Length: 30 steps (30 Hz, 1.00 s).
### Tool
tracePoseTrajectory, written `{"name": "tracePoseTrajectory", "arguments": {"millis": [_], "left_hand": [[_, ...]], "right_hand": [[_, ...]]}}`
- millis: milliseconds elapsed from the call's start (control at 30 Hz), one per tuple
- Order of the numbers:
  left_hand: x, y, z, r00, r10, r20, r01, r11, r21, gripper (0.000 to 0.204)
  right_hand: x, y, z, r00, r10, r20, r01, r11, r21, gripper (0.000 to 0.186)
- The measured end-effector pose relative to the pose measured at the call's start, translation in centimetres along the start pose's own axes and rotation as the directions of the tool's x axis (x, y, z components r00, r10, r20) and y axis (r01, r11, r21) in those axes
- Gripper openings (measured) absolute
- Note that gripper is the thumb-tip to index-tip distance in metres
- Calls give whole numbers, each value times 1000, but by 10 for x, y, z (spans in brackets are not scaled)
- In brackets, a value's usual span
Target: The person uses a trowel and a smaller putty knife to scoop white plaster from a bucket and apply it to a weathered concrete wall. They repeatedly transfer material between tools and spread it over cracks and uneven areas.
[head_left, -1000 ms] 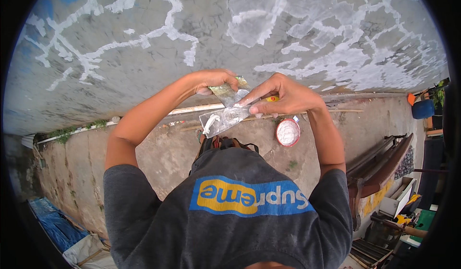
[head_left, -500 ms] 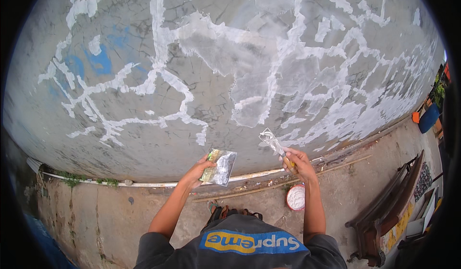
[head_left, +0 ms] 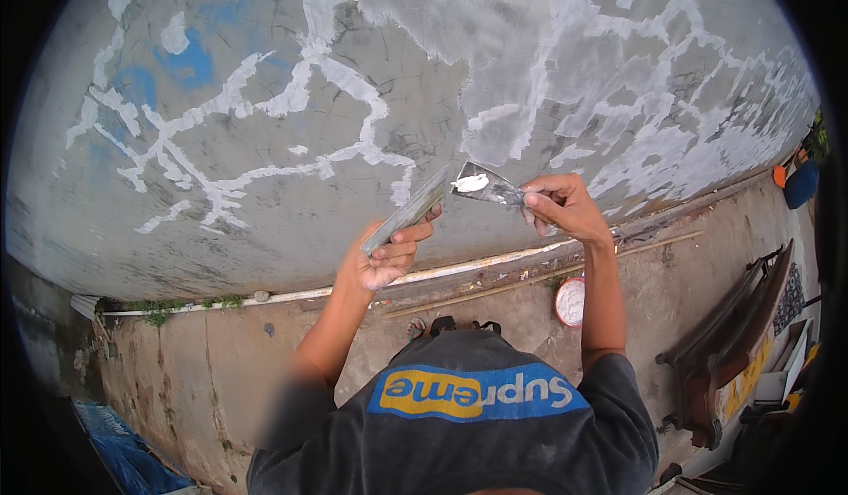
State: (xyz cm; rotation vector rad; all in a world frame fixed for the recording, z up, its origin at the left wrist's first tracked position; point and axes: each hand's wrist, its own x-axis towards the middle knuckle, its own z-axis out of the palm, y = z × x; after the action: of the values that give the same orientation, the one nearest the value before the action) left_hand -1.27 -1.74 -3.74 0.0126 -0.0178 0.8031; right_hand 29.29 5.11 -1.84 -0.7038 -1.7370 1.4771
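Observation:
My left hand grips a flat, thin metal plate, tilted nearly on edge, its top near the other blade. My right hand has its fingers round the handle end of a putty knife, whose blade carries a blob of white paste and points left toward the plate. Both tools are held out in front of the grey wall, which is streaked with branching white patches and some blue paint. Below my right hand, a round red-rimmed bucket of white paste stands on the concrete ground.
A white pipe and a long pole lie along the wall's foot. At the right are a dark wooden bench, a blue barrel and piled odds and ends. A blue tarp lies at lower left.
My hands came apart and have now risen and moved closer again. The plate has tipped onto its edge, and the putty knife has turned from pointing up to pointing left.

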Motion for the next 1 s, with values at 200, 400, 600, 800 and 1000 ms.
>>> {"name": "tracePoseTrajectory", "arguments": {"millis": [200, 400, 600, 800, 1000], "left_hand": [[-19, 27, 0, 998, -16, -56, 15, 1000, -16, 30], [-39, 57, -6, 997, -81, -3, 80, 994, -75, 30], [-54, 76, -14, 996, -75, 39, 81, 975, -207, 44], [-67, 96, -27, 996, -85, 16, 86, 981, -176, 44], [-78, 117, -32, 989, -89, -116, 76, 991, -112, 31]], "right_hand": [[28, 8, 27, 999, 25, -23, -25, 999, 34, 21], [52, 19, 54, 1000, 5, -29, -3, 999, 41, 21], [72, 30, 80, 996, -65, -64, 67, 997, 31, 22], [84, 29, 98, 996, 43, -74, -43, 999, 14, 22], [91, 27, 110, 991, 90, -98, -96, 993, -62, 23]]}}
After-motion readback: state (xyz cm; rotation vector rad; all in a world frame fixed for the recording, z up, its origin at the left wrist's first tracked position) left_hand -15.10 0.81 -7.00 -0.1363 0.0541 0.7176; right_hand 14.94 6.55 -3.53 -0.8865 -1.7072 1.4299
